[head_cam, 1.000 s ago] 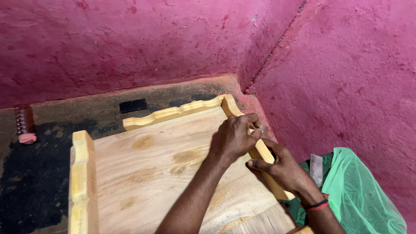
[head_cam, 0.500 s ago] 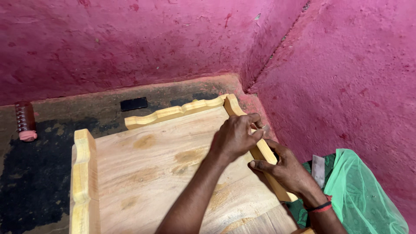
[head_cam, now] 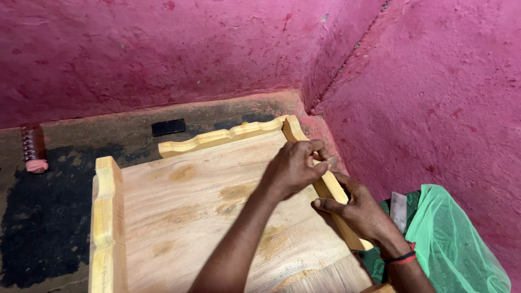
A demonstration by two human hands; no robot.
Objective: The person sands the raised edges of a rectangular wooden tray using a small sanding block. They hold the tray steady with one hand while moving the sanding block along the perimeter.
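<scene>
At the far left, a dark bottle with a pink cap (head_cam: 33,148) lies on the blackened floor (head_cam: 38,228) against the pink wall (head_cam: 163,54). Right of it, a small flat black object (head_cam: 168,127) lies on the floor near the wall.

A wooden tray-like panel (head_cam: 206,201) occupies the centre, lying flat on the floor. It carries a scalloped rail on its left edge (head_cam: 107,217), a scalloped far rail (head_cam: 220,138), and a plain right rail (head_cam: 325,187) running from the far right corner toward the near side.

The left hand (head_cam: 293,169) reaches across the panel to the right rail. Its fingers are curled and pressed together over the rail's far portion, pinching a small pale item (head_cam: 330,160); what that item is cannot be told.

The right hand (head_cam: 358,210) grips the same rail just nearer, fingers wrapped against its side, thumb on the inner face. A red and black band sits on that wrist (head_cam: 400,257).

At the near right, green netted fabric (head_cam: 456,244) lies beside the right-hand wall.
</scene>
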